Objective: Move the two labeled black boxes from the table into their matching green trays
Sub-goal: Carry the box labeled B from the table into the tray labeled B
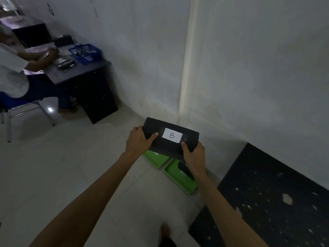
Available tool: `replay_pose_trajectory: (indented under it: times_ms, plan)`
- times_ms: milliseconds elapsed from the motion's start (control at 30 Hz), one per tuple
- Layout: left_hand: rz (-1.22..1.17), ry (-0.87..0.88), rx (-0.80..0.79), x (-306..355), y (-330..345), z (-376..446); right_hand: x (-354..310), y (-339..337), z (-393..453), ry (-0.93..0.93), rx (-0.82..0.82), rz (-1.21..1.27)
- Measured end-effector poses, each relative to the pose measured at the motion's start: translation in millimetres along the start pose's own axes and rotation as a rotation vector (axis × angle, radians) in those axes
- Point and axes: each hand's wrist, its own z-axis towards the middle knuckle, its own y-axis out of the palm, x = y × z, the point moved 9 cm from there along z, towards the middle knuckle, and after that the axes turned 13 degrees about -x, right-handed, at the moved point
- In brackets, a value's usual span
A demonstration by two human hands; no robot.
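Observation:
I hold a black box [158, 126] with a white label marked "B" in the air, both hands on it. My left hand [139, 140] grips its left end and my right hand [193, 155] grips its right end. Below the box, two green trays stand on the floor by the wall. The left green tray [156, 158] is partly hidden by the box. The right green tray [175, 172] has a dark object [185, 169] lying in it, partly behind my right wrist.
A worn black table [276, 198] fills the lower right. At the far left a person sits on a chair at a dark desk [80, 72] that carries a blue basket [86, 53]. White tiled floor lies between; a white wall rises behind.

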Motion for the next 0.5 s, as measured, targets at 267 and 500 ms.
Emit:
replay_pose_trajectory:
  times_ms: [267,500]
  plan:
    - [-0.104,-0.096,-0.175,-114.6,71.2,174.9,74.0,119.3,153.5,0.232,0.022,-0.056]
    - [-0.213,-0.174,-0.313,-230.7,173.4,370.4,178.1,226.6,321.8,0.381,0.046,-0.061]
